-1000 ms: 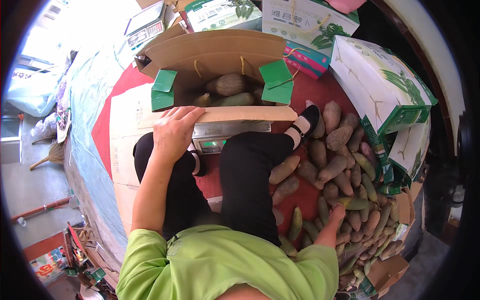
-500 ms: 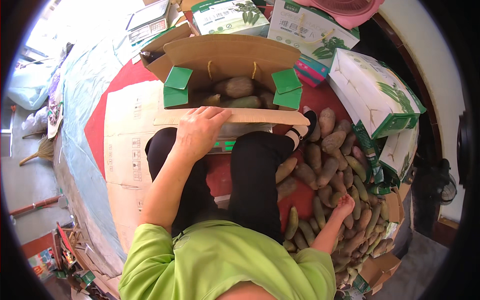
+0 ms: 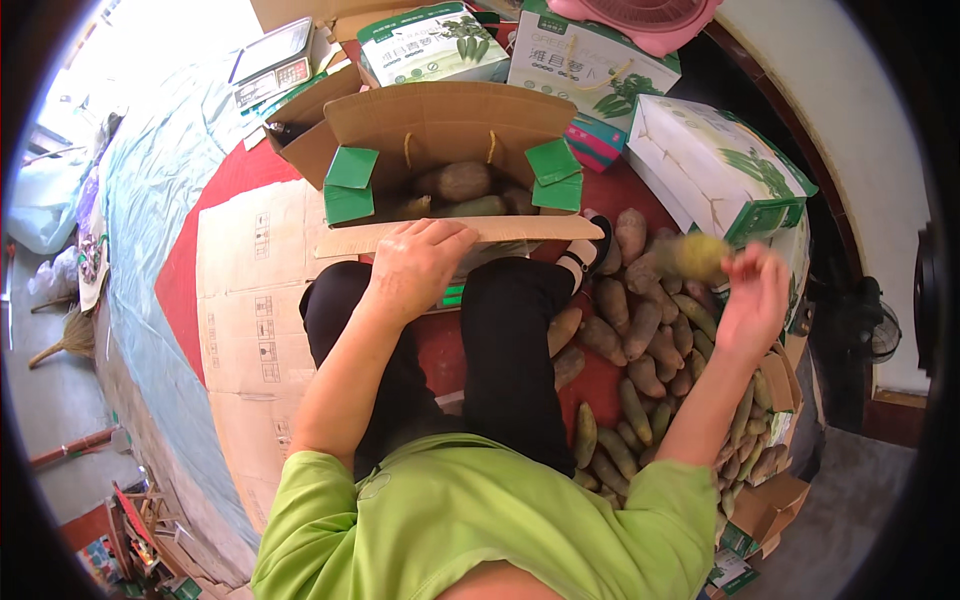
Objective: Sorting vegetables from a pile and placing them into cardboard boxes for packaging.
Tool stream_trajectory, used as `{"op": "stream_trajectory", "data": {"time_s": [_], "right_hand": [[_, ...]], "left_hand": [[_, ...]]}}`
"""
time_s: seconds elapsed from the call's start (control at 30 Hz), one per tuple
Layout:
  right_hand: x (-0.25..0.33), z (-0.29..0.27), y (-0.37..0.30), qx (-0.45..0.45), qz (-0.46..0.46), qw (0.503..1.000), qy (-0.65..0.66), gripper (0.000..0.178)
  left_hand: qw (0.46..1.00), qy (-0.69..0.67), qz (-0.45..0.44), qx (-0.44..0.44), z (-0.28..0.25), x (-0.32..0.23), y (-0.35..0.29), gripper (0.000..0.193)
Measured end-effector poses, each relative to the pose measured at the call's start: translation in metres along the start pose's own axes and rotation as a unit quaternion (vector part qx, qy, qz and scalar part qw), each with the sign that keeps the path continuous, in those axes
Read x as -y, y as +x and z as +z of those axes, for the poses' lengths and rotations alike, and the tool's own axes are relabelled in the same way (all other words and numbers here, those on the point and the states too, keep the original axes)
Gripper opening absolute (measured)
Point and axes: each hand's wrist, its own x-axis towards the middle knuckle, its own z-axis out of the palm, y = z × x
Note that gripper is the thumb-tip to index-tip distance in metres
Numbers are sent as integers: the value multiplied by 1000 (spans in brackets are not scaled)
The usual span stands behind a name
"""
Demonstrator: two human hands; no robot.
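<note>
An open carton point(image 3: 450, 110) with green corner flaps stands in front of me, several radishes point(image 3: 465, 182) lying inside it. My left hand point(image 3: 418, 268) rests on its near cardboard flap point(image 3: 510, 230), fingers curled over the edge. Raised above the pile at the right, my right hand point(image 3: 757, 298) grips a greenish radish point(image 3: 700, 257) by one end; motion blurs it. Below it spreads a heap of loose radishes point(image 3: 640, 325), some green, some brownish with soil. Under the carton, a scale point(image 3: 452, 297) shows part of its green-lit display between my knees.
Printed white-and-green cartons point(image 3: 715, 165) stand at the right and back, with a pink basket point(image 3: 665, 20) on top. Another scale point(image 3: 272, 60) sits at the far left. Flattened cardboard point(image 3: 240, 320) lies left of my legs on a red mat. A fan point(image 3: 880, 330) stands far right.
My right hand has come up and forward from the radish heap, and a radish now shows in it. My left hand stays on the carton flap. The whole view has shifted slightly.
</note>
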Motion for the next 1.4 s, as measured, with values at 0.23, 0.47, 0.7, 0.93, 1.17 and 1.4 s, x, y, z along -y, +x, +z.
{"op": "stream_trajectory", "data": {"time_s": [0.23, 0.47, 0.7, 0.93, 1.17, 1.4], "right_hand": [[-15, 151, 59, 140, 39, 977, 156, 14], [-95, 190, 37, 160, 113, 979, -61, 21], [-166, 54, -6, 1, 168, 983, -75, 16], [-185, -1, -39, 6, 353, 923, -154, 14], [-156, 45, 57, 23, 138, 969, -204, 18], [-149, 124, 109, 44, 132, 951, -277, 18]], "left_hand": [[1000, -14, 1, -15, 0, 2, 0, 17], [999, -33, 0, -13, -3, 1, 9, 18], [998, -52, -7, -24, -5, -2, 11, 16], [996, -73, -41, -26, -4, -11, 13, 12], [994, -84, -63, -43, -4, -13, 16, 13], [986, -104, -94, -95, -13, 6, 8, 13]]}}
